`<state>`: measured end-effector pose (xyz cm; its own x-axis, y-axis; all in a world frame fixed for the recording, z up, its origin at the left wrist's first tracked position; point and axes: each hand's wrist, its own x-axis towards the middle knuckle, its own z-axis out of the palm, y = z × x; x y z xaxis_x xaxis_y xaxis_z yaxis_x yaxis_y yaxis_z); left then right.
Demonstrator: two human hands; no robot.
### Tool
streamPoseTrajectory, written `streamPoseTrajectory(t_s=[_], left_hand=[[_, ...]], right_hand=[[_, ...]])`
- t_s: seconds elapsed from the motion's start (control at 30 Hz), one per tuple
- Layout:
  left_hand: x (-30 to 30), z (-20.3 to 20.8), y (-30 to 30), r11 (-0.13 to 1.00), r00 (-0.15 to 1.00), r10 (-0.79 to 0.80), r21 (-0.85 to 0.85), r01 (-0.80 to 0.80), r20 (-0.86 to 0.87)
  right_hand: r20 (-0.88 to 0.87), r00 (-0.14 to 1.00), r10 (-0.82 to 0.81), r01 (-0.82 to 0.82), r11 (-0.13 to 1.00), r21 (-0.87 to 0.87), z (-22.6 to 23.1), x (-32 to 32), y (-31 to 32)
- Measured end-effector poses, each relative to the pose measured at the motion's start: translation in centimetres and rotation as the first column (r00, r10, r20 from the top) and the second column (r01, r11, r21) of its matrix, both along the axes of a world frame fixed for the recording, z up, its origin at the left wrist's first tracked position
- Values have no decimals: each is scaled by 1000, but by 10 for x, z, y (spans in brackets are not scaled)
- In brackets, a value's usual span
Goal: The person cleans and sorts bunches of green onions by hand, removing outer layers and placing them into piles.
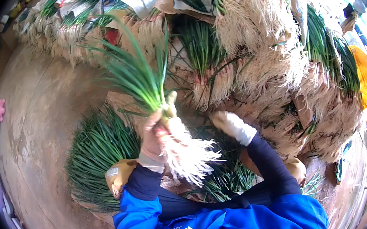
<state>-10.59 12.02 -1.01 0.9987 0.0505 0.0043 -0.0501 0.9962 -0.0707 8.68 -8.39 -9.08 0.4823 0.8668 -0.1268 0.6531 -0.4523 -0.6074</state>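
My left hand (151, 138), in a pale glove, is wrapped round a bunch of spring onions (166, 121) in front of my chest. The green leaves point up and away, and a thick mop of white roots hangs toward my lap. Pinkish stem ends show beside my fingers. To the right, apart from the bunch, is my gloved right hand (232, 124), near the edge of the root-covered heap. Its fingers are smeared by motion, and I cannot make out anything in them.
Rooted bundles form a large heap (273, 63) ahead and right. A pile of green leaves (100, 162) lies at my left, with more leaves (229, 177) before my lap. A yellow bag (366, 75) stands far right. Concrete floor (37, 144) stretches left.
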Motion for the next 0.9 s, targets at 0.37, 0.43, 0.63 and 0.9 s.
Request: streamPoseTrajectory(t_s=[0.37,0.43,0.63,0.9], left_hand=[[19,-32,0,903,824,358,388,-186,-439],[20,-16,-5,889,762,395,423,-177,-512],[18,-18,-9,884,852,160,456,101,-499],[14,-25,-23,734,846,153,632,249,-511]], right_hand=[[233,937,-259,333,865,-375,45,54,154],[45,960,-277,280,948,-154,52,49,129],[-258,953,157,-119,980,157,53,-56,54],[-138,982,-130,148,981,125,65,-31,87]])
